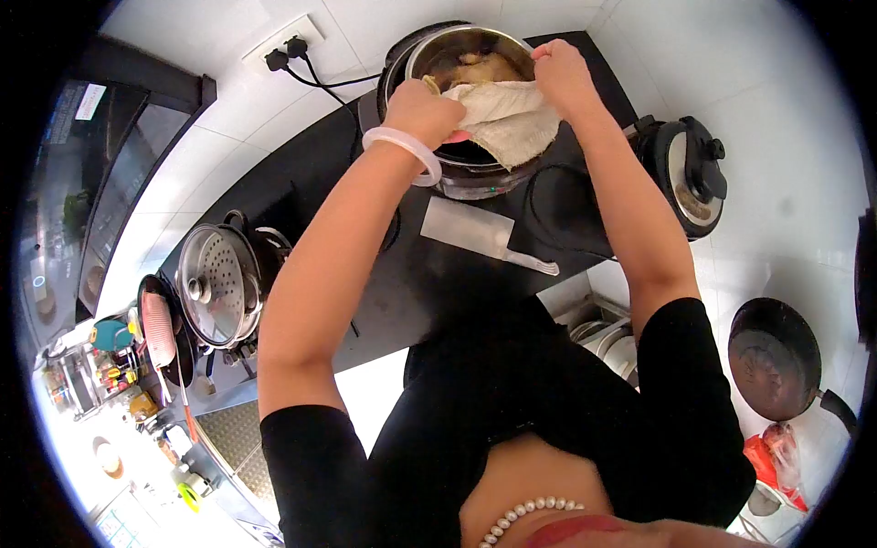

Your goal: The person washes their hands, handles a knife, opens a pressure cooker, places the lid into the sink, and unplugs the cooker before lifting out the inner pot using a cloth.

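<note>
A metal inner pot [473, 38] with pale brown food in it sits tilted in the top of a dark round cooker [480, 186]. A cream cloth [512, 123] hangs over the pot's near edge. My left hand [425, 111] is closed on the cloth at the pot's left side, with a bit of pink beneath it. At the right rim, my right hand [562, 75] pinches the cloth against the pot edge. A cleaver [468, 228] lies flat on the black counter [393, 292], just below the cooker.
A second cooker [683, 178] stands at the right. Left are a steamer pot with glass lid [219, 285] and a pan with a pink item [157, 333]. Black cables [352, 114] run from a wall socket [285, 44]. A frying pan [775, 358] hangs at right.
</note>
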Demonstrator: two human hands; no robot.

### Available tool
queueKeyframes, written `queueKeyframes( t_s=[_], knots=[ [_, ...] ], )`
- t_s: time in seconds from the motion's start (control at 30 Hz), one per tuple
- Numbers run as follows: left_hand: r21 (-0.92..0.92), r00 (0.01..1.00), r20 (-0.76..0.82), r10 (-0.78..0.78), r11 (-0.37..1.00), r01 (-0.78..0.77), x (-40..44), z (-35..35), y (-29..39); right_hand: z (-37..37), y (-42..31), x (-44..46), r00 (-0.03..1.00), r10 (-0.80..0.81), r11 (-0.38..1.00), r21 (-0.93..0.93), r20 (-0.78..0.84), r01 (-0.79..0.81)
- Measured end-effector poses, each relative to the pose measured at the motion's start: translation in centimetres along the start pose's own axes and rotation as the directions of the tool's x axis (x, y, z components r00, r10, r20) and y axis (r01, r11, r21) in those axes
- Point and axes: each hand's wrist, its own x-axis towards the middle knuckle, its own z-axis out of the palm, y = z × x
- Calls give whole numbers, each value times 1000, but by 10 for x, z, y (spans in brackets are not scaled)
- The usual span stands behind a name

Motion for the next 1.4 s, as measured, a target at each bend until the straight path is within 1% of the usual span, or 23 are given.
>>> queueKeyframes(
  t_s=[0.07,0.1,0.13,0.17,0.2,0.3,0.4,0.5,0.6,0.7,0.8,0.9,0.93,0.97,1.0,1.07,1.1,1.13,1.17,1.23,1.27,1.33,1.4],
  knots=[
    [-103,999,18,-39,994,40,-20,-7,19,-11,-4,-3,999,-28,998,48,-26,29],
    [-155,998,28,-59,986,62,-30,-10,27,-19,-9,-6,999,-39,998,38,-20,40],
    [-204,998,47,-40,978,49,-36,-14,30,-28,-15,-10,999,-51,998,29,-15,52],
    [-218,999,43,-23,976,32,-42,-16,33,-33,-18,-13,998,-64,998,20,-9,65],
    [-232,999,38,-8,973,17,-47,-19,35,-36,-17,-10,999,15,985,170,43,-22],
    [-247,1000,2,22,969,-21,-66,-25,40,-45,-21,-21,1000,-24,979,204,7,22],
    [-234,999,-12,40,971,-42,-88,-33,40,-50,-22,-26,998,-7,956,292,56,-9],
    [-237,996,-24,80,968,-84,-114,-42,39,-65,-47,-48,970,-230,961,137,-83,240],
    [-196,995,-41,93,975,-99,-138,-51,33,-84,-77,-82,990,-93,961,270,110,60],
    [-202,992,-95,80,974,-98,-165,-54,27,-64,-68,-94,983,-164,914,389,88,118],
    [-208,989,-120,86,972,-110,-191,-59,14,-59,-77,-127,973,-228,884,427,40,190],
    [-148,987,-133,90,983,-110,-212,-65,-8,-35,-60,-147,923,-382,878,292,-54,380],
    [-131,987,-131,93,985,-110,-219,-67,-15,-31,-60,-159,942,-336,892,322,0,318],
    [-114,987,-126,98,987,-112,-224,-69,-25,-25,-58,-169,955,-295,898,338,-9,281],
    [-138,981,-132,143,977,-161,-227,-68,-42,-17,-56,-179,967,-255,904,352,-17,245],
    [-166,970,-175,171,965,-200,-237,-67,-62,2,-49,-201,984,-173,899,403,-40,175],
    [-183,964,-195,178,960,-214,-243,-65,-73,8,-51,-215,989,-138,911,386,-45,145],
    [-168,964,-178,198,959,-228,-248,-63,-83,12,-54,-231,993,-103,921,372,-49,114],
    [-138,958,-202,204,962,-234,-252,-61,-96,18,-56,-244,996,-73,929,360,-56,89],
    [-83,943,-250,218,966,-245,-257,-54,-123,48,-33,-263,997,-38,923,380,-61,58],
    [-37,964,-198,178,981,-188,-258,-54,-138,56,-29,-273,999,-9,924,381,-53,28],
    [29,949,-233,211,977,-210,-258,-46,-172,69,-20,-292,999,25,925,379,-41,-8],
    [0,950,-242,200,979,-206,-258,-36,-203,85,-10,-307,999,32,934,357,-39,-16]
  ],
)
